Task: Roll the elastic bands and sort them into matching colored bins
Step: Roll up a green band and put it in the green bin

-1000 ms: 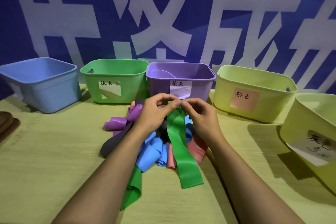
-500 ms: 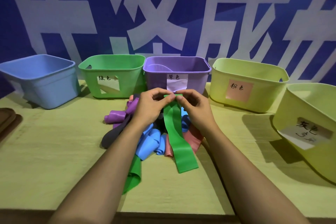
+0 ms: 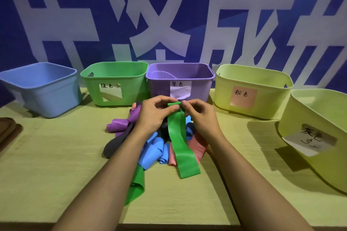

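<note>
My fingertips [image 3: 176,107] are pinching the top edge of the green band [image 3: 179,137], thumbs and forefingers of both hands clamped on the small roll I'm starting there. I'm holding it up above the pile of bands [image 3: 155,146] so the long tail hangs free and can feed into the roll without snagging; its lower end is lying on the table [image 3: 56,165] on the near side of the pile.

My left hand [image 3: 152,116] is coming in from the left of the pile, knuckles up, thumb pressing across the rolled edge. My right hand [image 3: 199,116] is mirroring it from the right, fingers curled, tips meeting the left ones on the band. Both forearms are reaching forward over the near edge of the table, wrists raised above the pile.

The green bin [image 3: 114,82] is waiting just beyond the pile, to its left; that, I judge, is where this roll is going. The purple bin [image 3: 180,78] is standing directly behind the pile.
</note>
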